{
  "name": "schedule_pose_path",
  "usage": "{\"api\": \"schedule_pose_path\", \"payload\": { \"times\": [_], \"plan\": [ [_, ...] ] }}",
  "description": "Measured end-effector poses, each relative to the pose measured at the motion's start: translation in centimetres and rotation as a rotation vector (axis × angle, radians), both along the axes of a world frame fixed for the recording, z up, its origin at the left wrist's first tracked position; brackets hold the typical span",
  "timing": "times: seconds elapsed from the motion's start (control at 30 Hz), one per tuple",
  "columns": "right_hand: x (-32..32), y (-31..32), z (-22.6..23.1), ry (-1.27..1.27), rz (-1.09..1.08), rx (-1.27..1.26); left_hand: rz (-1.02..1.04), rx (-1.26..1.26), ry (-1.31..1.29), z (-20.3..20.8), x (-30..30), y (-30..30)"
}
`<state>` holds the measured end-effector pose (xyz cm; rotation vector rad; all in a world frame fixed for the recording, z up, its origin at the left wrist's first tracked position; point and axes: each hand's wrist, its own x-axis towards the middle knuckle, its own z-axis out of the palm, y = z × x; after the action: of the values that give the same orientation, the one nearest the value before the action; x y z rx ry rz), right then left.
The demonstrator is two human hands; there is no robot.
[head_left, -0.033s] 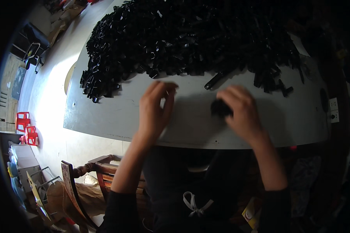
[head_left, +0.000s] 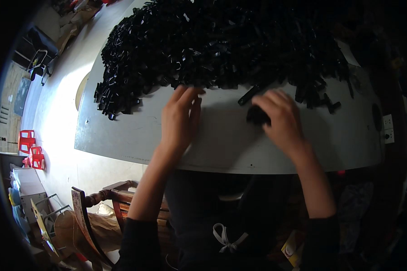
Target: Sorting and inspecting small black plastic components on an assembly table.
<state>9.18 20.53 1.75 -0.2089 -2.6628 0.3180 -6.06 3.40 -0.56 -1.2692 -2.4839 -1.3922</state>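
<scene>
A large heap of small black plastic pieces (head_left: pixel 203 49) covers the far part of the grey-white table (head_left: pixel 122 135). At the heap's near edge is my left hand (head_left: pixel 180 116), its fingers a little curled, the thumb apart and nothing visible between them. My right hand (head_left: pixel 282 119) is closed over a dark black piece or small bunch (head_left: pixel 257 116), above the bare tabletop. Blur and shadow hide its exact shape. Just beyond that hand, a longer black strip-like piece (head_left: pixel 248 95) sticks out from the heap.
A wooden chair (head_left: pixel 117 194) stands at the near left, below the table's edge. Red plastic stools (head_left: pixel 37 158) and a black chair (head_left: pixel 40 49) are farther left on the floor. A white wall socket (head_left: pixel 388 128) shows at the right.
My left hand has moved slightly away from me, toward the heap. My right hand has barely shifted and keeps the black piece.
</scene>
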Motion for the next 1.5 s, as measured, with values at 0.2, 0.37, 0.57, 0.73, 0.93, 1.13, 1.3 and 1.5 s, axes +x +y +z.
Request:
{"api": "schedule_pose_path", "payload": {
  "times": [0.2, 0.37, 0.57, 0.73, 0.93, 1.13, 1.3, 1.5],
  "plan": [
    [-2.3, 3.3, -0.6, -0.255, 0.018, 0.290, -0.030, -0.289, 0.497, -0.3, -2.7, 2.8],
    [0.4, 0.9, -0.5, -0.089, 0.051, 0.047, -0.138, -0.090, 0.293, -0.1, -0.8, 1.1],
    [4.5, -3.0, 0.2, 0.047, 0.046, -0.359, -0.340, 0.108, -0.156, 2.0, 4.4, -3.1],
    [6.1, -4.5, 1.7, 0.112, 0.147, -0.217, -0.363, 0.103, -0.230, 3.3, 6.5, -4.3],
    [6.8, -4.6, 2.0, 0.081, 0.227, -0.178, -0.406, 0.089, -0.230, 3.9, 7.1, -4.9],
    [7.0, -4.8, 2.3, 0.091, 0.270, -0.193, -0.488, 0.105, -0.258, 4.0, 7.0, -5.7],
    [6.9, -7.0, 1.9, 0.167, 0.356, -0.141, -0.536, 0.378, -0.746, 3.4, 8.9, -5.0],
    [7.6, -9.3, 1.2, 0.262, 0.471, -0.145, -0.737, 0.385, -1.059, 3.2, 10.7, -5.8]
  ]
}}
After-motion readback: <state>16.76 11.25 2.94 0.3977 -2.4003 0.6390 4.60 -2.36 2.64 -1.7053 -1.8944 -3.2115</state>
